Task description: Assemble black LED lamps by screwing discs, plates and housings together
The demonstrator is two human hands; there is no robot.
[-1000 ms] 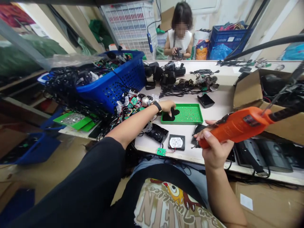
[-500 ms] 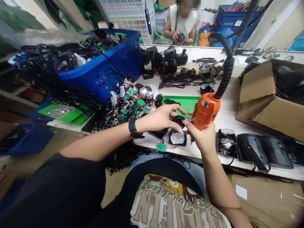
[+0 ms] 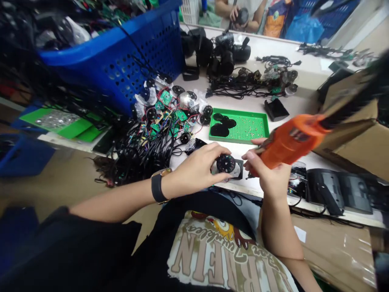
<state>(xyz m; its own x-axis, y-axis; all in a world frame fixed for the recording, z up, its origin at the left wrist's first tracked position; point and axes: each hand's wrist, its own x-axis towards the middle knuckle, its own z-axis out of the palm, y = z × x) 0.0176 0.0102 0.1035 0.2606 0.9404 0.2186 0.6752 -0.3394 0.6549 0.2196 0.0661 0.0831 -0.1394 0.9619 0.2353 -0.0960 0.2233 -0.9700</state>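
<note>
My left hand (image 3: 199,166) pinches a small black round disc (image 3: 225,163) and holds it over a square black part with a silver face (image 3: 238,172) at the table's near edge. My right hand (image 3: 267,174) is wrapped round an orange electric screwdriver (image 3: 288,140), tilted with its tip down beside the disc; its black hose runs off to the upper right. Behind the hands lies a green tray (image 3: 252,125) with more black discs (image 3: 220,129) in its left part.
A blue basket (image 3: 121,61) of cables and parts stands at the back left, a heap of small circuit boards and wires (image 3: 164,121) in front of it. Black cameras (image 3: 221,52), cardboard box (image 3: 358,134), black housings (image 3: 337,190). Another person's hands (image 3: 240,16) hold a camera beyond the table.
My left hand took a black disc from the green tray and brought it down to the square part. My right hand tilted the orange screwdriver over. The view moved closer and lower.
</note>
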